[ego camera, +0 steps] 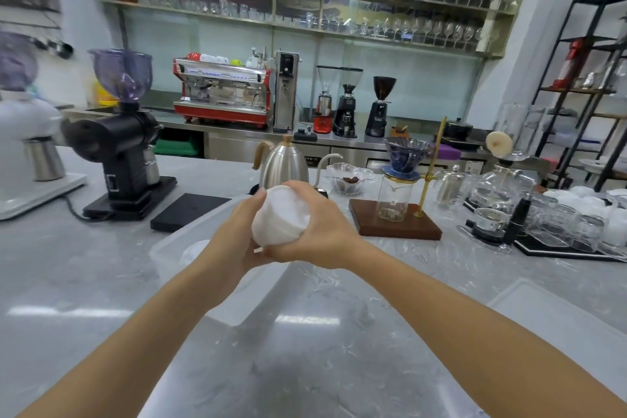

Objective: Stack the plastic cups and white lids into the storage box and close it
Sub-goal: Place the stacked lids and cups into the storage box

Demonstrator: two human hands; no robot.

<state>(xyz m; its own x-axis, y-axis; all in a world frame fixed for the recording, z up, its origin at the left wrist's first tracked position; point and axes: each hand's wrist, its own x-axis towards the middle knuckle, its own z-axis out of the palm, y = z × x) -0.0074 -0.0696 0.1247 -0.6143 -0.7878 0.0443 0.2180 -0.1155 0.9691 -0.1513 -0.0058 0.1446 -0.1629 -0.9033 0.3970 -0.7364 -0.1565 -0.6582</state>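
**Both hands on a white stack above the open box**

Forearms enter from the near edge and meet at mid-frame over the marble counter (101, 268). My left hand (237, 234) is closed round the lower left of a stack of white lids (281, 217), thumb pressed at its upper edge; my right hand (319, 234) wraps the stack from the other side, fingers curled over its far face. Blur keeps me from counting the lids or telling whether a sleeve covers them.

Directly below and just left of the hands sits the translucent storage box (163, 248), open, with what appears to be a plastic cup (195, 251) inside, left of my left wrist. A flat translucent panel to the right of my right forearm is probably the box lid (556, 316), well apart from the box.

Beyond the hands stand a steel kettle (283, 163) and a pour-over stand (400, 187).

Step in hand, as I judge it: loading the lids. The next move calls for lowering the stack straight down beside the cup and releasing it, then reaching right for the lid.
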